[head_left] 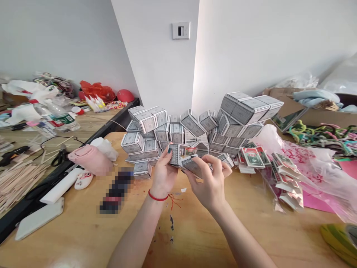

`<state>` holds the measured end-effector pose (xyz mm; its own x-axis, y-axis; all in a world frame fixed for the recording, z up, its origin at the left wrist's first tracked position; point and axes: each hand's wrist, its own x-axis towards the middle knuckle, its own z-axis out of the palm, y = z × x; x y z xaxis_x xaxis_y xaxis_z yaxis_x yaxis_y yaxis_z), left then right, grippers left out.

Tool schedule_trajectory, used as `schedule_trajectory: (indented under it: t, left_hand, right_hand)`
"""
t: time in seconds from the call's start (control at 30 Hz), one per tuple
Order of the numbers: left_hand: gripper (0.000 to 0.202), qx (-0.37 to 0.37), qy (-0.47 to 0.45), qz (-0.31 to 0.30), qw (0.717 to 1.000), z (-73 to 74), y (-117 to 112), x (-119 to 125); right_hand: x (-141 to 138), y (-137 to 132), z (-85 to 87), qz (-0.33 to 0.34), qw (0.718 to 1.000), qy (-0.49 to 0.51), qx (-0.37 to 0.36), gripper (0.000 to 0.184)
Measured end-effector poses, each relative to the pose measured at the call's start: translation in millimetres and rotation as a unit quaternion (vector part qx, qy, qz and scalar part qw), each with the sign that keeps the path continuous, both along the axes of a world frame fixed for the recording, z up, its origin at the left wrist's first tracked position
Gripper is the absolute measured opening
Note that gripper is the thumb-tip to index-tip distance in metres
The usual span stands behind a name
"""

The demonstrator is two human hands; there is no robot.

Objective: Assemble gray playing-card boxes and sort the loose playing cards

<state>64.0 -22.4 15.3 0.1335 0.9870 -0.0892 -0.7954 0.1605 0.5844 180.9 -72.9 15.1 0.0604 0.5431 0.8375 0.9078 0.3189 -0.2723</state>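
Note:
Between my hands is a hollow piece made of folded playing cards (192, 165) with grey patterned backs; a coloured card face shows inside it. My left hand (164, 175) grips its left end, thumb on top. My right hand (210, 182) holds the near side, fingertips pressed on a card and thumb below. Just behind stands a structure of card blocks (132, 143), stacked in steps on the left. On the right, more card blocks (241, 108) rise higher. Part of the structure's middle is hidden behind the held piece.
Opened card boxes (287, 178) and green-red card packs (253, 157) lie to the right, beside a plastic bag (312, 163). A yellow tape roll (340, 240) sits at the near right. Leftward are a pink pouch (90, 160), a white phone (40, 219) and wooden sticks (23, 180).

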Motion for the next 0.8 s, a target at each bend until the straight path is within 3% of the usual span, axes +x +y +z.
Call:
schedule_trajectory:
  t: [0.27, 0.53, 0.63, 0.8]
  left_hand:
    - [0.034, -0.006, 0.032, -0.004, 0.999, -0.3, 0, -2]
    - [0.036, 0.008, 0.095, 0.009, 0.995, 1.8, -2, -1]
    - [0.035, 0.017, 0.112, 0.024, 0.993, 2.8, -4, 1]
    - [0.035, 0.026, 0.14, 0.029, 0.989, 4.3, -6, 4]
  right_hand:
    - [-1, 0, -2.8, 0.027, 0.999, 0.024, -0.025, 0.025]
    - [-2, 3, -9.6, 0.087, 0.99, 0.097, -0.045, 0.048]
    - [-3, 3, -10.6, 0.088, 0.984, 0.142, -0.064, 0.048]
    - [1, 4, -6.4, 0.134, 0.979, 0.135, -0.072, 0.045]
